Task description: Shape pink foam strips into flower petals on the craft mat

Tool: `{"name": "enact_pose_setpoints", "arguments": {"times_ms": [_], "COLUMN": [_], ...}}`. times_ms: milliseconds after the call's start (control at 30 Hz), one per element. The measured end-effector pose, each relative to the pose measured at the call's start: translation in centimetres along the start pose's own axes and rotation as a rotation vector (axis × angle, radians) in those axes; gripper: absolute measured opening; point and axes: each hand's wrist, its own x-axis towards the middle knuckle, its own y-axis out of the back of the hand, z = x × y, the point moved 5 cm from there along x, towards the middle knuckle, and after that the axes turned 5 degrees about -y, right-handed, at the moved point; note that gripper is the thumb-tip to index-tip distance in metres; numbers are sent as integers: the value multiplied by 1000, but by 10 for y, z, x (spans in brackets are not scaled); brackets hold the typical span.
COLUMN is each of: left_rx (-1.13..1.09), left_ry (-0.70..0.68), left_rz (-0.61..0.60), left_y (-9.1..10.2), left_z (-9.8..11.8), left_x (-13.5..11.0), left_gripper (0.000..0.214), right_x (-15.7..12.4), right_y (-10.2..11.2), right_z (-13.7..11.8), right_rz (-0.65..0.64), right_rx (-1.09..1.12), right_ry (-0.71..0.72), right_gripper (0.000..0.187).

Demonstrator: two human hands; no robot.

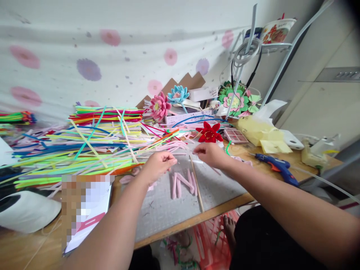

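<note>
Both hands are out over the grey cutting mat, and look at those fingers! On the left hand, thumb and forefinger come close together, the others curled in; the right hand is bunched too, tips turned towards its partner, a gap between the two. Is anything thin pinched in either? From here I cannot tell, nor whether the tips fully meet.

Just below, between the hands, lie the folded pink chenille strips on the mat. Most run lengthwise from the far side towards the person, and one slants across, down to the right. Right alongside, a thin wooden stick has its long axis pointing nearly straight at the near edge, angled slightly right.

Wider now: the mat sits on a wooden table, a heap of coloured chenille stems off to the left, a red flower beyond the right hand, a blue glue gun over on the right, and a flower-print curtain hanging behind.
</note>
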Motion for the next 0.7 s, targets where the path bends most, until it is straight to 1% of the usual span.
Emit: {"name": "enact_pose_setpoints", "arguments": {"times_ms": [33,67,133,167,200,233,300,333,400,467,567,633,700], "left_rx": [-30,-67,-158,-202,-234,-244,-227,-220,-231,-274,-457,-617,-706], "left_ry": [-16,-33,-63,-77,-90,-100,-88,-68,-13,31,46,18,-26], "left_rz": [-10,-27,-89,-117,-127,-118,-56,-21,12,17,43,124,226], "left_y": [-4,-10,-22,-27,-30,-32,-29,-26,-22,-21,-21,-18,-12], "left_z": [3,5,10,12,14,15,15,13,8,4,2,3,5], "left_x": [-1,-3,-5,-7,-7,-8,-7,-7,-5,-4,-4,-3,-3], "left_gripper": [18,16,16,20,22,20,10,9,17,23,31,31,26], "right_x": [-1,-2,-5,-7,-9,-10,-11,-11,-11,-11,-11,-11,-11], "right_y": [5,9,12,11,8,6,2,2,2,4,4,1,-3], "right_z": [-4,-7,-13,-16,-19,-21,-25,-27,-28,-31,-36,-38,-37], "right_rz": [16,26,33,30,21,14,7,15,40,44,14,-15,-31], "right_rx": [119,301,774,999,1166,1255,1329,1344,1356,1359,1360,1346,1300], "right_ry": [-16,-38,-105,-145,-182,-209,-228,-220,-179,-114,-18,-3,-29], "right_gripper": [20,17,7,6,9,11,12,12,12,11,13,15,17]}}
